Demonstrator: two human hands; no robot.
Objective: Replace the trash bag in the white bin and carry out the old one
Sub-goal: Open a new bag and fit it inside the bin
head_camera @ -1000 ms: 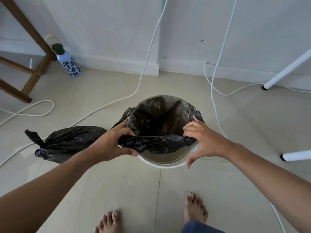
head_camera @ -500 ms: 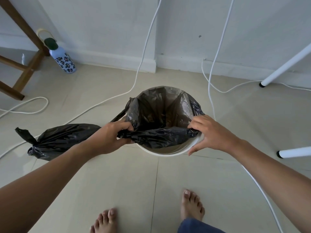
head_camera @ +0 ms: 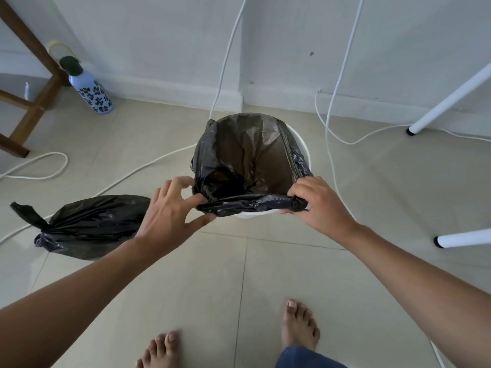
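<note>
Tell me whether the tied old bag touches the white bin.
Apart. The head view shows bare floor between the tied old bag and the white bin.

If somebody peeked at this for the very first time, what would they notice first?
Probably the white bin in the middle of the floor, with a black bag being stretched over its rim. The left hand is open by the near edge while the right hand pinches the plastic. A tied full bag lies on the tiles at the left.
</note>
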